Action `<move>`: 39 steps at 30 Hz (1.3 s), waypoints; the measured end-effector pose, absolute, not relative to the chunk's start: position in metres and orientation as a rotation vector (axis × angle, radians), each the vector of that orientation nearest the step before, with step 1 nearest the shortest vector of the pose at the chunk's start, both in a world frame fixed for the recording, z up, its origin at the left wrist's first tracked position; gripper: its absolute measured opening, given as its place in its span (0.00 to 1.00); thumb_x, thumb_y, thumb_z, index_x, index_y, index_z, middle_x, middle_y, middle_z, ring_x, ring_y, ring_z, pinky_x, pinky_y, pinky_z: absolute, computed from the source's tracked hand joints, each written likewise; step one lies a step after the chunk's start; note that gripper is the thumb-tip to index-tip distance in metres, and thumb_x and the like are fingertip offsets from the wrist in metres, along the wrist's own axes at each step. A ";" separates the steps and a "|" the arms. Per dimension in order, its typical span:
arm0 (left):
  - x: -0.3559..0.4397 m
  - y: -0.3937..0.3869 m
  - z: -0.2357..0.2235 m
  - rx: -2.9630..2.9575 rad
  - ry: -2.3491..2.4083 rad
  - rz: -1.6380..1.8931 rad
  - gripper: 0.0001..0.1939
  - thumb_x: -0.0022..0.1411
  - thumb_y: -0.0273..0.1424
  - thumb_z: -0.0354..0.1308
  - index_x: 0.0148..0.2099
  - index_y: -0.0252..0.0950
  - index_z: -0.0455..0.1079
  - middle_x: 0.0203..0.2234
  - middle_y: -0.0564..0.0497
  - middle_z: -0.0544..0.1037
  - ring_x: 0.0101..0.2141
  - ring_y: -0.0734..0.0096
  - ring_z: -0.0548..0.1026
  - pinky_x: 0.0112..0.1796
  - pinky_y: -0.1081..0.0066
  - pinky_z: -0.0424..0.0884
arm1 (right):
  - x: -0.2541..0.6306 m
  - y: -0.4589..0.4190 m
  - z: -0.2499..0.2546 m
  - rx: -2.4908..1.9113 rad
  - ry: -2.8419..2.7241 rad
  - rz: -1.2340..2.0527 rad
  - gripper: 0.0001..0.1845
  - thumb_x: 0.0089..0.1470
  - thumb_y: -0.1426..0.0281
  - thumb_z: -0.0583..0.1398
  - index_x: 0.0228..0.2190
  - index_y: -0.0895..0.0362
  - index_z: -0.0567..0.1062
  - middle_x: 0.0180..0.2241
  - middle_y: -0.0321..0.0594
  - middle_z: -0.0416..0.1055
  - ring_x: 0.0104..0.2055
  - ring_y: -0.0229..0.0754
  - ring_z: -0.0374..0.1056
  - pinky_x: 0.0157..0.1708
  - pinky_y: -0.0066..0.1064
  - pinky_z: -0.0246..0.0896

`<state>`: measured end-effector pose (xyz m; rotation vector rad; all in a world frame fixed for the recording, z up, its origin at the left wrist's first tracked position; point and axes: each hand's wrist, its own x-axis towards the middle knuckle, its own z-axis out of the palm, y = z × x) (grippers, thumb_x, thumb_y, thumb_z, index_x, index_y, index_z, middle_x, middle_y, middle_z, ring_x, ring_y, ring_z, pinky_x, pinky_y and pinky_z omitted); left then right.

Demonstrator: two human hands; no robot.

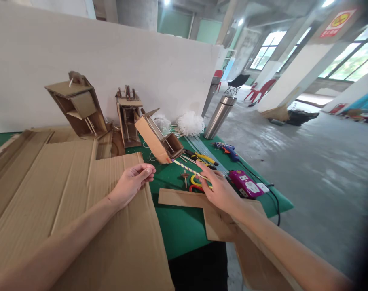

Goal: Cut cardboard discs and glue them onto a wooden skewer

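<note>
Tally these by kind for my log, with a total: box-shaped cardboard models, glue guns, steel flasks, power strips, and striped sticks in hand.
Cardboard models: 3
Glue gun: 1
Steel flask: 1
Power strip: 1
Striped stick in the right hand: 1
Total: 7

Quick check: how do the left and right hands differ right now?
The right hand holds a spiral-striped stick; the left hand is pinched with nothing visible in it. The left hand is over the edge of the large cardboard sheet, while the right hand is over the cut cardboard piece. Both are bare.
</note>
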<state>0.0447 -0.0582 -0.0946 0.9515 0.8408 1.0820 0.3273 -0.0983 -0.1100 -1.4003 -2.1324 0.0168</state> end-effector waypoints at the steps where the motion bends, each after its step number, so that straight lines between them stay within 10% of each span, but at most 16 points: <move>1: 0.045 -0.058 -0.095 0.958 0.842 1.078 0.16 0.44 0.40 0.73 0.30 0.35 0.77 0.30 0.53 0.77 0.30 0.78 0.72 0.36 0.77 0.70 | 0.332 -0.098 -0.111 -1.405 -2.144 0.007 0.22 0.61 0.71 0.50 0.56 0.54 0.62 0.40 0.44 0.78 0.43 0.50 0.73 0.45 0.42 0.67; 7: 0.044 -0.060 -0.092 1.003 0.852 1.044 0.15 0.45 0.40 0.73 0.28 0.35 0.75 0.26 0.54 0.74 0.27 0.79 0.70 0.31 0.78 0.66 | 0.351 -0.082 -0.123 -1.454 -2.125 -0.055 0.09 0.59 0.72 0.52 0.38 0.54 0.71 0.38 0.45 0.77 0.42 0.51 0.73 0.44 0.45 0.65; 19: 0.044 -0.063 -0.088 1.062 0.835 1.043 0.18 0.47 0.45 0.70 0.25 0.34 0.74 0.23 0.53 0.75 0.26 0.75 0.70 0.30 0.73 0.67 | 0.348 -0.073 -0.126 -1.568 -1.967 0.023 0.09 0.54 0.72 0.55 0.37 0.55 0.74 0.41 0.48 0.77 0.48 0.58 0.68 0.50 0.56 0.55; 28: 0.043 -0.062 -0.093 1.083 0.830 1.024 0.19 0.49 0.47 0.68 0.27 0.35 0.77 0.25 0.52 0.77 0.27 0.74 0.72 0.34 0.72 0.70 | 0.243 -0.095 -0.078 -1.281 -1.917 0.697 0.07 0.56 0.66 0.61 0.37 0.54 0.75 0.36 0.37 0.77 0.38 0.41 0.73 0.40 0.32 0.67; 39: 0.044 -0.063 -0.091 1.092 0.800 1.018 0.19 0.50 0.46 0.68 0.26 0.34 0.75 0.31 0.49 0.78 0.32 0.71 0.74 0.38 0.69 0.72 | 0.215 -0.088 -0.091 -1.188 -1.639 1.055 0.12 0.57 0.61 0.59 0.27 0.55 0.72 0.25 0.35 0.71 0.28 0.40 0.69 0.29 0.30 0.66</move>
